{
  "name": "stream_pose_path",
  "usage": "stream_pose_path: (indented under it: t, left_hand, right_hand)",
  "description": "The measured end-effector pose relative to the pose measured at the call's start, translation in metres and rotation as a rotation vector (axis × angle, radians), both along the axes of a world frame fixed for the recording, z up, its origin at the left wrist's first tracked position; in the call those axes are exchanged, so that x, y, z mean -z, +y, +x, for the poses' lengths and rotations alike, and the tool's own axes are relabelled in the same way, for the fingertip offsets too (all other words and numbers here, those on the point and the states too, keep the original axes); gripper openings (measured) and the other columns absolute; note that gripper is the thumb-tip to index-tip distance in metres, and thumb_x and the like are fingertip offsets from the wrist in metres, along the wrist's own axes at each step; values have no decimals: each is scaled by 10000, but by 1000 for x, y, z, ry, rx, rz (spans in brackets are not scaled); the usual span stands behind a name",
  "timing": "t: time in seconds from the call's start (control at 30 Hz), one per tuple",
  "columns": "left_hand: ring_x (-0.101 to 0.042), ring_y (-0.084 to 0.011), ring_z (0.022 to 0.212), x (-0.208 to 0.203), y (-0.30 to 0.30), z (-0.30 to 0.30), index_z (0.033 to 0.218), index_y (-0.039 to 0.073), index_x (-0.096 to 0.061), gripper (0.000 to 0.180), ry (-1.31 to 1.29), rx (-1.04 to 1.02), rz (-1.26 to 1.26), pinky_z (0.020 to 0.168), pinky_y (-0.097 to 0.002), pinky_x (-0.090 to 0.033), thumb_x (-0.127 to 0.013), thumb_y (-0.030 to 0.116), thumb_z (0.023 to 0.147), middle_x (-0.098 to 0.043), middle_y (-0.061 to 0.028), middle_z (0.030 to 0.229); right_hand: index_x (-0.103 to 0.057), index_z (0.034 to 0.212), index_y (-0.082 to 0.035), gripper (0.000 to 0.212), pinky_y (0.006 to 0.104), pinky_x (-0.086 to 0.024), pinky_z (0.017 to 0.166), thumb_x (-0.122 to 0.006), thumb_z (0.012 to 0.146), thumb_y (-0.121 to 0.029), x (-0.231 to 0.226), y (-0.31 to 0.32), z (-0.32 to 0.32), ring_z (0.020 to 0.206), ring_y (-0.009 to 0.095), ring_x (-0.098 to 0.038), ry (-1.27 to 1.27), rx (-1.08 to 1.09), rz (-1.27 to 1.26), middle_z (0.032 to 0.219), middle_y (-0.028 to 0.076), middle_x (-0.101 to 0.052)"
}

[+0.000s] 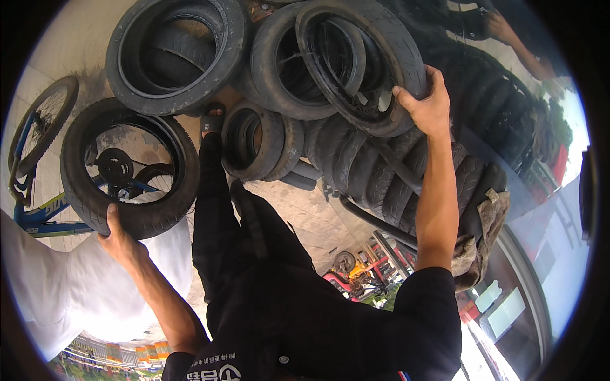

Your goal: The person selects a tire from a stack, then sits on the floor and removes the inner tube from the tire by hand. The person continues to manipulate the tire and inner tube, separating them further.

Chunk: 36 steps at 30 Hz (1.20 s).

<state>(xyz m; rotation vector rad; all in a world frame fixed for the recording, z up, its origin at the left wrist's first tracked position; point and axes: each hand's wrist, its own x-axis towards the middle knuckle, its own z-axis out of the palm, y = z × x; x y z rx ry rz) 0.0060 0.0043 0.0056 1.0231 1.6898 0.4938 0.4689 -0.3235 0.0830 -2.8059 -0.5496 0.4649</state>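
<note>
Head view, left hand [121, 240] fingers clasping a wheel tyre [130, 166], right hand [427, 105] apparently gripping another tyre [362, 60] on the pile

A person in a black short-sleeved shirt with white printed markings on the chest, black trousers, and bare forearms running up to the left hand [119, 241] and right hand [427, 105].

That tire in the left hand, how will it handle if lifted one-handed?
The tire held by the left hand keeps its round shape, so it is probably stiff. It has no wheel inside, so it is likely light. Set on its tread, it would probably roll.
</note>
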Motion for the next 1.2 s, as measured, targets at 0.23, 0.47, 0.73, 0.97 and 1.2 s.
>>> stream_pose_path:
  t: [0.23,0.47,0.73,0.97,1.2]
  left_hand:
    - [-667,-261,951,-3,2,4,1245,-108,-537,603,49,16,-8,864,-369,-573,-808,237,831,-644,-182,1132]
    - [-680,-265,924,0,6,-2,1255,-107,-556,547,20,21,-7,822,-368,-596,-785,197,862,-662,-191,1115]
    - [-675,-263,918,2,9,-6,1251,-107,-556,556,-4,34,-9,818,-368,-593,-788,213,860,-662,-179,1100]
    - [-666,-256,926,0,12,-6,1242,-105,-553,562,62,20,-21,829,-366,-580,-787,234,860,-657,-175,1092]
    - [-655,-244,884,-3,15,2,1217,-94,-551,566,48,38,-46,819,-358,-565,-788,261,845,-648,-157,1050]
  right_hand:
    - [-533,1219,50,793,420,-504,930,-893,602,-294,-1,28,-56,1063,368,-630,0,12,-26,1143,228,-622]
    - [-511,1235,38,802,438,-506,926,-909,604,-255,0,35,-77,1084,370,-607,-5,1,-13,1176,210,-584]
    - [-470,1257,31,832,434,-507,934,-919,608,-233,1,38,-81,1084,379,-613,78,45,-3,1187,218,-584]
    - [-399,1273,16,880,434,-512,929,-923,610,-227,0,44,-87,1056,399,-647,229,99,50,1165,237,-609]
    - [-396,1228,8,854,480,-459,935,-924,605,-244,31,62,-146,1035,398,-609,154,51,82,1142,213,-600]
